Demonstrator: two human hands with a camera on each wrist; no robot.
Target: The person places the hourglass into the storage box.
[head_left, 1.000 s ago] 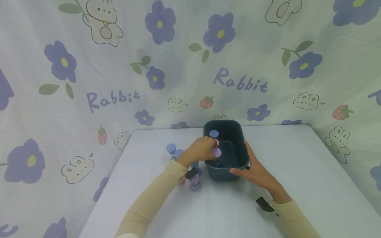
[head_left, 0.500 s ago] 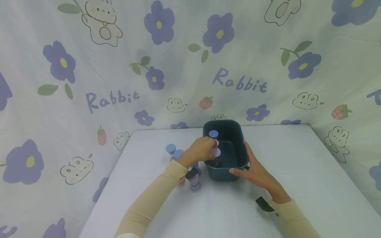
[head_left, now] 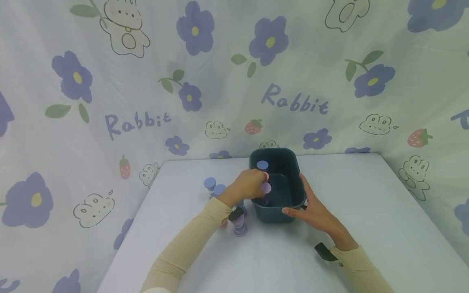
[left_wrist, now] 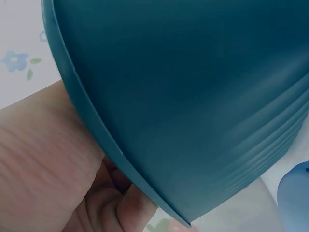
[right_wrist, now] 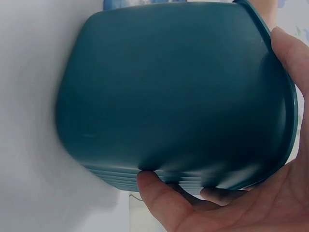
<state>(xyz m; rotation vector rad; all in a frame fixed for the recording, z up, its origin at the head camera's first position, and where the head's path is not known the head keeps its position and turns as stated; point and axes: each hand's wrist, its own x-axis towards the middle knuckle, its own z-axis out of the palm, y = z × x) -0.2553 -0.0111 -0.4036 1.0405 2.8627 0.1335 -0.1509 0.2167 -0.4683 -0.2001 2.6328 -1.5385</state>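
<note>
A dark teal plastic bin (head_left: 275, 215) stands upright near the back of the table. My left hand (head_left: 246, 184) reaches over its left wall, fingers curled down inside, at a small piece with a flat purple top (head_left: 265, 188). The fingertips are hidden there. Beside them in the bin are a piece with a pink top (head_left: 267, 176) and one with a blue top (head_left: 262, 165). My right hand (head_left: 314, 212) grips the bin's front right corner, thumb at the rim and fingers along the outer wall (right_wrist: 166, 198).
Left of the bin, partly under my left forearm, stand several similar pieces: a blue-topped one (head_left: 210, 183), another blue-topped one (head_left: 220, 190) and a purple one (head_left: 239, 228). A patterned cloth (head_left: 220, 81) hangs behind the white table (head_left: 351, 183).
Both hands and the bin keep practically the same place; only the whole head view has shifted very slightly.
</note>
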